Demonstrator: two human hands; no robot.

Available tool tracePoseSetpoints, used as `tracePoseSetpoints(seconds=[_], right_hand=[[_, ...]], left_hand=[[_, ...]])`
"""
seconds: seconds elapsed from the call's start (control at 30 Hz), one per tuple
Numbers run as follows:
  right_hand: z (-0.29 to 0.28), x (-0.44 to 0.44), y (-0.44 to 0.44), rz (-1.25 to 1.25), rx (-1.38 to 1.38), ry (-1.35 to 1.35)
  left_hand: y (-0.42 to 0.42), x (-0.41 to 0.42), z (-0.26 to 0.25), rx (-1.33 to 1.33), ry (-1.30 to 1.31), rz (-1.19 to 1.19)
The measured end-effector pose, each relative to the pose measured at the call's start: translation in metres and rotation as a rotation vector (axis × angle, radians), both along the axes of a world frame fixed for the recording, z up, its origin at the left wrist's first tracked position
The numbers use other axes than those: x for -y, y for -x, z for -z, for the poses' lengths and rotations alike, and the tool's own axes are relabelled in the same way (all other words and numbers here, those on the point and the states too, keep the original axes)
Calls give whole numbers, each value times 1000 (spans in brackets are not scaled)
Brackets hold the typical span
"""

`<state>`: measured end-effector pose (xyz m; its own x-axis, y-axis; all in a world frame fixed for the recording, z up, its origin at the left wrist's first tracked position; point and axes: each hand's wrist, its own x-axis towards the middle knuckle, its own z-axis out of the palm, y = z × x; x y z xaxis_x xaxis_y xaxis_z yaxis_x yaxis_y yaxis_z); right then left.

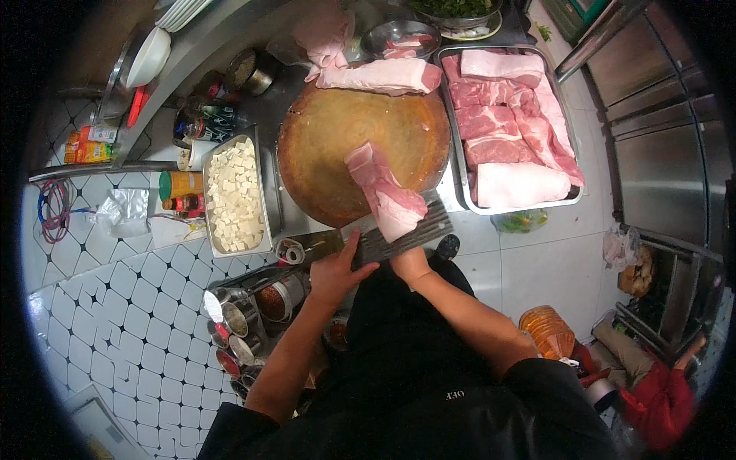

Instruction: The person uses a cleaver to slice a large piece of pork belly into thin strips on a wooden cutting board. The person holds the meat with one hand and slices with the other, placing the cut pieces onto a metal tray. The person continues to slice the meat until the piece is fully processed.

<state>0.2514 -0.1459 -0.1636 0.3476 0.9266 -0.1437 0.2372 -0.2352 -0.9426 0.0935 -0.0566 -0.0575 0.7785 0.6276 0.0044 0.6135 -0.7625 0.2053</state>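
In front of me a strip of raw pork belly lies from the round wooden chopping block onto a grey ridged panel at the near side. My left hand rests at the panel's near edge, thumb and index finger spread, with no thing seen in it. Right of it, my right hand is curled against the same edge just below the pork. Its fingertips are hidden, so any hold is unclear. A longer slab of pork lies across the block's far rim.
A metal tray of pork pieces stands right of the block. Left is a metal pan of tofu cubes. A steel bowl holding meat sits behind. Lower right, a person in red is near an orange-coloured jug.
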Motion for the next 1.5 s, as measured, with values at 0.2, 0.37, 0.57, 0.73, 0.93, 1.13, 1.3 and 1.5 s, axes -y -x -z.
tracePoseSetpoints(seconds=[0.2, 0.37, 0.57, 0.73, 0.93, 1.13, 1.3, 1.5], right_hand=[[4, -9, 3, 172, -327, -187], [-6, -8, -15, 138, -209, -155], [-7, 8, -76, -103, 294, -34], [-12, 11, -48, -70, 192, -44], [15, 3, 4, 114, 12, -149], [-25, 7, -3, 86, -160, 67], [-33, 7, -10, 123, -229, 70], [-12, 25, -33, 59, 9, 69]], left_hand=[[-50, 7, -10, 1, 100, -48], [-60, 16, 2, 71, 15, -65], [-16, 2, -3, -142, 127, -115], [37, -7, -1, -138, 79, -92], [-8, -4, -1, -105, 104, -71], [-75, 6, -15, -149, 255, -229], [-70, -7, -17, -120, 285, -184], [-69, -66, -45, 28, 715, -97]])
